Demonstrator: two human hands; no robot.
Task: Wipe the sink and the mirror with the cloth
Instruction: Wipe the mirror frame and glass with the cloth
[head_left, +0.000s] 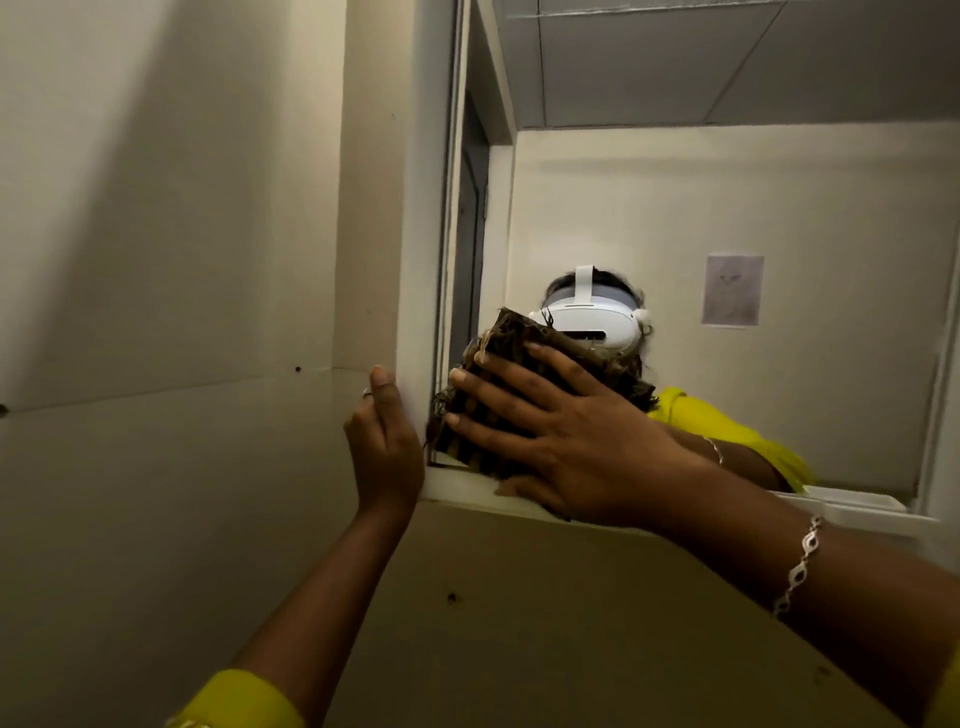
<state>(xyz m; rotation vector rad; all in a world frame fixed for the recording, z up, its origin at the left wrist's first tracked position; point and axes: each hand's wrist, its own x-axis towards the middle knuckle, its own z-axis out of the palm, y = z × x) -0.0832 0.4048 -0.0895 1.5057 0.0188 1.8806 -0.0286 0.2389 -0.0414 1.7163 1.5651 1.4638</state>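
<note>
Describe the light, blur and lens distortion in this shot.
Head view: dim, warm light, with a soft diagonal shadow across the wall. Head view: no glare on the mirror, but its frame lines lean and bow from the wide lens. Head view: the cloth under the right hand is fairly sharp, while the frame's right edge is smeared.

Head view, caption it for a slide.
Right hand presses a frayed striped cloth against the mirror while the left hand touches its frame.
</note>
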